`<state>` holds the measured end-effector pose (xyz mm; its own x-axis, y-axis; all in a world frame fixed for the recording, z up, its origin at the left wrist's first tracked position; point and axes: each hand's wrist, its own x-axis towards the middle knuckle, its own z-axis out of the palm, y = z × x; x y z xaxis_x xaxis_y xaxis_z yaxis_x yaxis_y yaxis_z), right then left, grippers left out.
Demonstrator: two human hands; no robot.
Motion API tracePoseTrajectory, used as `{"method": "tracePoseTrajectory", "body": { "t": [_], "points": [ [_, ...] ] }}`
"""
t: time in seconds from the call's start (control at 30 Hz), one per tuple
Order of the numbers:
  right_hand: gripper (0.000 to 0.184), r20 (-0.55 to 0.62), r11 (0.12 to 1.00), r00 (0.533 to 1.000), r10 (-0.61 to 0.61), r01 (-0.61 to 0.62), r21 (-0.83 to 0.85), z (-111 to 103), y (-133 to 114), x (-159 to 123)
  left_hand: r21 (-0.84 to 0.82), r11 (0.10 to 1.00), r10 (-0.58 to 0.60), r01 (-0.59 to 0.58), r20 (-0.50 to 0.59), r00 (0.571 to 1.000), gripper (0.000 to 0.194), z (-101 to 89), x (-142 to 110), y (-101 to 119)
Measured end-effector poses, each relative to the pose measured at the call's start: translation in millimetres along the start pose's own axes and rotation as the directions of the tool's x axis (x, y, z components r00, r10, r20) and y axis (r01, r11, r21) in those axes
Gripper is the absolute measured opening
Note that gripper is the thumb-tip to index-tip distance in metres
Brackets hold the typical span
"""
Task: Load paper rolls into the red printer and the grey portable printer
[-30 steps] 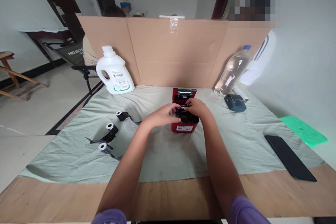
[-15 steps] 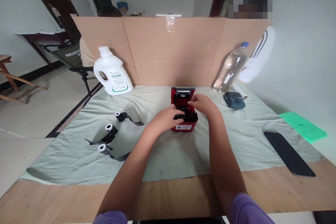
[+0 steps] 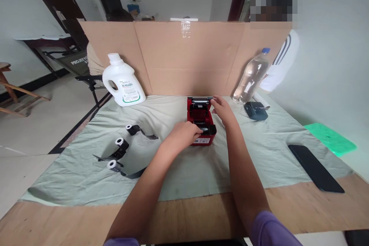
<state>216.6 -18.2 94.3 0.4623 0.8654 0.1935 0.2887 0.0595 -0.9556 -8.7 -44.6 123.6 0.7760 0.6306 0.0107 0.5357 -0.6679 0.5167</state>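
Note:
A small red printer [image 3: 204, 141] stands on the cloth with its lid [image 3: 199, 108] tilted up and back. Dark parts and a small pale shape show inside its bay; I cannot make out what that shape is. My left hand [image 3: 186, 132] lies over the bay's left side, fingers closed together and reaching inside, their tips partly hidden. My right hand [image 3: 221, 109] grips the right edge of the raised lid, fingers at its upper corner and thumb lower down. Three small rolls of dark paper, including a front roll [image 3: 113, 165], lie left of my left arm with strips unrolled.
A white detergent bottle [image 3: 123, 82] and a clear water bottle [image 3: 251, 77] stand before a cardboard screen [image 3: 187, 57]. At right are a dark device [image 3: 256, 111], a black phone [image 3: 315, 168] and a green stool [image 3: 330, 138]. Behind the screen is a person's white sleeve [image 3: 284, 59].
My right hand has risen from inside the printer to the lid's right edge. My left hand has drawn its fingers together over the bay.

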Motion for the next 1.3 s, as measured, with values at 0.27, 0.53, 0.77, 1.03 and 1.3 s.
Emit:
{"method": "tracePoseTrajectory", "body": {
  "t": [0.27,0.53,0.77,1.03,1.3],
  "points": [
    [0.016,0.069,0.999,0.998,-0.01,0.013,-0.042,-13,-5,-13,0.178,0.98,0.089,-0.093,0.028,0.996,0.029,-5.0,-4,10],
    [0.073,0.31,0.94,0.89,0.333,-0.291,-0.175,-33,18,-37,0.078,0.984,0.163,-0.157,-0.08,0.983,0.04,-9.5,-3,3],
    [0.061,0.513,0.87,0.755,0.409,-0.492,0.031,-38,41,-30,-0.43,0.902,-0.224,0.033,-0.403,0.887,0.058,12.7,33,-51],
    [0.054,0.56,0.831,0.736,0.38,-0.537,0.141,-34,54,-30,-0.948,0.305,-0.47,0.093,-0.064,0.88,0.074,48.6,46,-65],
    [0.053,0.574,0.835,0.737,0.357,-0.527,0.158,-33,48,-33,-0.955,0.292,-0.469,0.046,-0.101,0.878,0.074,56.8,46,-66]
  ]
}}
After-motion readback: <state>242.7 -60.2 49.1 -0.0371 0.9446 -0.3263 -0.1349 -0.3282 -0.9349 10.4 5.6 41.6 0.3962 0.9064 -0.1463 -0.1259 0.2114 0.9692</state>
